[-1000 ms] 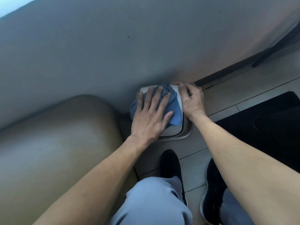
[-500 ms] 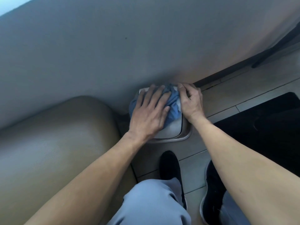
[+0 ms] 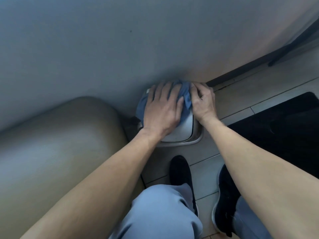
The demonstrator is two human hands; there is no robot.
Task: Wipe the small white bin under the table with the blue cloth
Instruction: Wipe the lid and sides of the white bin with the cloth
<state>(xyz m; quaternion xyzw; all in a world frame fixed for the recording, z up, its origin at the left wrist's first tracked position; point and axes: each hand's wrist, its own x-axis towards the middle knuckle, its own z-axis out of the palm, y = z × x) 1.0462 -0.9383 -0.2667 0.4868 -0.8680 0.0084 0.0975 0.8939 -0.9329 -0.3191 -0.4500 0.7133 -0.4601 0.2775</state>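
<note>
Left hand [image 3: 161, 110] lies flat with its fingers spread on the crumpled blue cloth [image 3: 185, 95], pressing it on the lid of the small white plastic bin [image 3: 183, 131], which stands on the tiled floor half under the grey bench [image 3: 120, 40]. In the last second this hand has slid the cloth toward the far edge of the lid. Right hand [image 3: 202, 102] still grips the bin's right rim with curled fingers. I judge the lid wiping is nearly complete.
</note>
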